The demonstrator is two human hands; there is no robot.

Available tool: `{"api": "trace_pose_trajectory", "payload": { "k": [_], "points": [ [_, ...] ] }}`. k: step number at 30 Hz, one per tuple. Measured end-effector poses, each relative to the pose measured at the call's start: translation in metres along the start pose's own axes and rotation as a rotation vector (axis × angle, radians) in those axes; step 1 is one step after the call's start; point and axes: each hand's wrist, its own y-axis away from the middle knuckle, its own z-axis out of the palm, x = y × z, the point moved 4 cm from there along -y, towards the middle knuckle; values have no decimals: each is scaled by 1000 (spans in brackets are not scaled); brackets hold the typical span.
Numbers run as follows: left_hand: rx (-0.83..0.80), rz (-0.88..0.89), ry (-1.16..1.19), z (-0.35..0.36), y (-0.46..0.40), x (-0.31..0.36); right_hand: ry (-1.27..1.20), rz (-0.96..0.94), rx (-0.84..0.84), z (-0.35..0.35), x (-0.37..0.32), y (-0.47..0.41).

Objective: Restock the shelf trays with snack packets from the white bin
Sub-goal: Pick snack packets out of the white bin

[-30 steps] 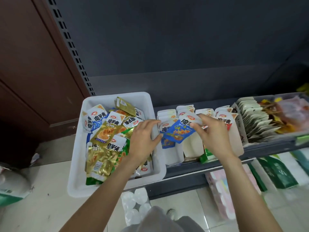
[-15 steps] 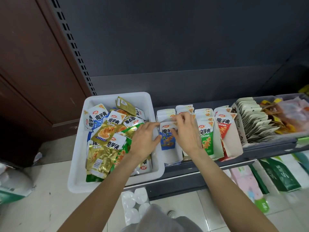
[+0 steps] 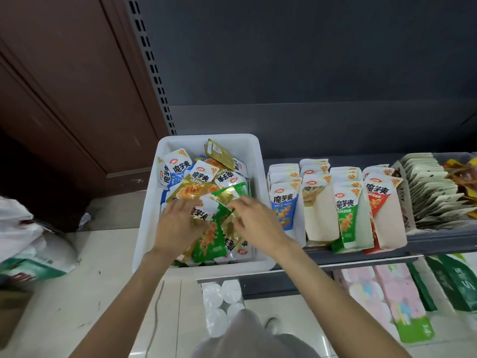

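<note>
both hands in white bin (image 3: 148, 223): left hand (image 3: 178, 226) flat on snack packets (image 3: 206, 236), right hand (image 3: 254, 223) pinching gold packet (image 3: 231, 219)

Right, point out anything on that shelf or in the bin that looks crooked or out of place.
The gold tray shows mostly bare white card, so it looks the emptiest. The red packet in the rightmost tray leans sideways. In the white bin the packets lie jumbled, as loose stock would. Nothing looks spilled or torn.

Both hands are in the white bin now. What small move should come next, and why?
Probably pinch one gold packet with the right hand and lift it out: the gold-fronted tray looks least full, and both hands already rest on the loose pile in the white bin.
</note>
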Motion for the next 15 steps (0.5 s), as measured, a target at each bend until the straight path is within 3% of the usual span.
{"api": "trace_pose_trajectory", "payload": {
  "k": [2, 5, 10, 15],
  "points": [
    [-127, 3, -87, 5, 1, -5, 104, -6, -181, 27, -4, -20],
    [-153, 20, -153, 9, 1, -7, 232, -13, -348, 48, -8, -34],
    [-134, 7, -67, 8, -2, -15, 48, 211, -248, 45, -6, -29],
    [-112, 10, -76, 11, -3, -14, -287, 418, -264, 59, -16, -23]
  ]
}}
